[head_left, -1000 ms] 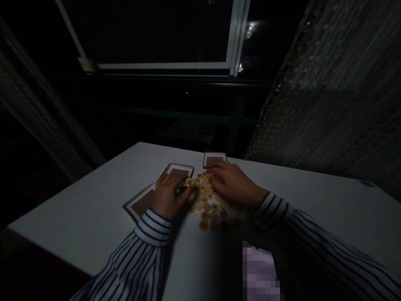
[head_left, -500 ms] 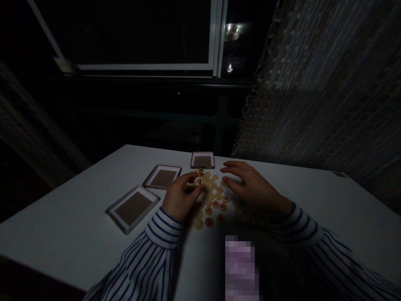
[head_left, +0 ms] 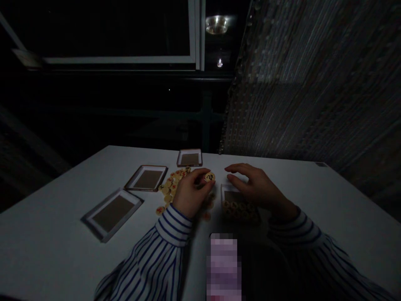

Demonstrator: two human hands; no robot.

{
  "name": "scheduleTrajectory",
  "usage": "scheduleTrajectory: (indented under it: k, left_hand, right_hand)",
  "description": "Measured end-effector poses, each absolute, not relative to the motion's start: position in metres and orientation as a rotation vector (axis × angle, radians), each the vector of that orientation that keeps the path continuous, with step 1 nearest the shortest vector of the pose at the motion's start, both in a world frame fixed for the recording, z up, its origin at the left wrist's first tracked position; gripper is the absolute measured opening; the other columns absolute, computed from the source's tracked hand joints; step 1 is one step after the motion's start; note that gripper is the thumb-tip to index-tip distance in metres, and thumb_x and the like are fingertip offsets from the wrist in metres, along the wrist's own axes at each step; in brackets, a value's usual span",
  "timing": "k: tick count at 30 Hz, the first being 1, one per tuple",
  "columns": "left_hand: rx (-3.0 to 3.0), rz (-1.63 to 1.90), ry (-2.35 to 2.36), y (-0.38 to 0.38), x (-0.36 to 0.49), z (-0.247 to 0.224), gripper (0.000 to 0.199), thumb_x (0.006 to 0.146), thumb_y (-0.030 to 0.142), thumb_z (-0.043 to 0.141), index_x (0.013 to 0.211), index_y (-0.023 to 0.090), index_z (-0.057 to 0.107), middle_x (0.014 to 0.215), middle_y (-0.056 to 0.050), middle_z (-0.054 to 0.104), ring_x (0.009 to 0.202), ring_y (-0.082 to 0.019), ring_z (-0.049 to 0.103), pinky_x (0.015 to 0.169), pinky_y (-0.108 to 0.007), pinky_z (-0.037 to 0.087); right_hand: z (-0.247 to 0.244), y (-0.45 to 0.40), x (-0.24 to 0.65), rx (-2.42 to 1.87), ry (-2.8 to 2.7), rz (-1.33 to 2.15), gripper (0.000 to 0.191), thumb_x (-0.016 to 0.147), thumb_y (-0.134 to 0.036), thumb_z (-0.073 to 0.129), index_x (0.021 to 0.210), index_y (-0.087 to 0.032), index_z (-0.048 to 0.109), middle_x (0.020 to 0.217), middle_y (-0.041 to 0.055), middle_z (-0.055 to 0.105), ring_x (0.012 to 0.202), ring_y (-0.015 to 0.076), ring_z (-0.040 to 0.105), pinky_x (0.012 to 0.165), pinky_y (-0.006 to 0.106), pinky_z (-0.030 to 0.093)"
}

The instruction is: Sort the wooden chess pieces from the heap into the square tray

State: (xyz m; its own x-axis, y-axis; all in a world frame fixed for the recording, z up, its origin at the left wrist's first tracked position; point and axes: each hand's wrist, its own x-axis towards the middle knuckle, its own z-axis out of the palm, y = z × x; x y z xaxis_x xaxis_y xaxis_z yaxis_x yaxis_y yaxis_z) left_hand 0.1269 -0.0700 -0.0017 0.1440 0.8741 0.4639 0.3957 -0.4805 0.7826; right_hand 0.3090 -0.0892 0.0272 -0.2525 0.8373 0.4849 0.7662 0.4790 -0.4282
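Note:
Between the thumb and fingers of my left hand point(head_left: 192, 191) is a round wooden xiangqi piece point(head_left: 209, 177) with a dark character facing me. Over the near box, my right hand point(head_left: 257, 184) hovers with its fingers apart and nothing in them. That box point(head_left: 223, 193) holds several xiangqi pieces point(head_left: 239, 206) in rows at its near end; part of it is hidden under my right hand and in shadow. Loose pieces point(head_left: 169, 188), some with red and some with dark characters, lie in a heap left of and partly behind my left hand.
Three shallow trays with brown bottoms stand on the white table point(head_left: 59, 205): one at the left point(head_left: 109, 234), one behind it point(head_left: 127, 187) and a smaller one point(head_left: 189, 165) near the far edge. A beaded curtain point(head_left: 282, 92) hangs at the right; a pixelated pinkish patch point(head_left: 224, 267) covers the near edge.
My left hand has carried the piece rightward, away from the heap and closer to my right hand. The view has swung right, and the box under my right hand shows more.

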Motion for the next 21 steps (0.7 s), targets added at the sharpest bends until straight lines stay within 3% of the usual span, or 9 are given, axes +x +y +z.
scheduleTrajectory:
  k: [8, 21]
  left_hand:
    - [1.849, 1.341, 1.070, -0.064, 0.157, -0.014, 0.030, 0.068, 0.024, 0.059, 0.097, 0.018, 0.059, 0.070, 0.000, 0.058, 0.066, -0.012, 0.055, 0.066, -0.024, 0.043]
    - [1.452, 1.251, 0.997, -0.074, 0.169, -0.036, 0.031, 0.061, 0.019, 0.062, 0.092, 0.014, 0.060, 0.055, 0.005, 0.052, 0.050, -0.007, 0.048, 0.050, -0.017, 0.040]
  right_hand:
    - [0.022, -0.088, 0.318, -1.379, -2.005, 0.244, 0.020, 0.079, -0.026, 0.046, 0.088, -0.020, 0.062, 0.083, 0.0010, 0.065, 0.074, 0.0128, 0.058, 0.065, 0.024, 0.043]
    - [0.010, -0.083, 0.332, -1.416, -2.073, 0.366, 0.016, 0.078, -0.025, 0.047, 0.081, -0.018, 0.062, 0.071, -0.0006, 0.063, 0.061, 0.0094, 0.054, 0.058, 0.021, 0.039]
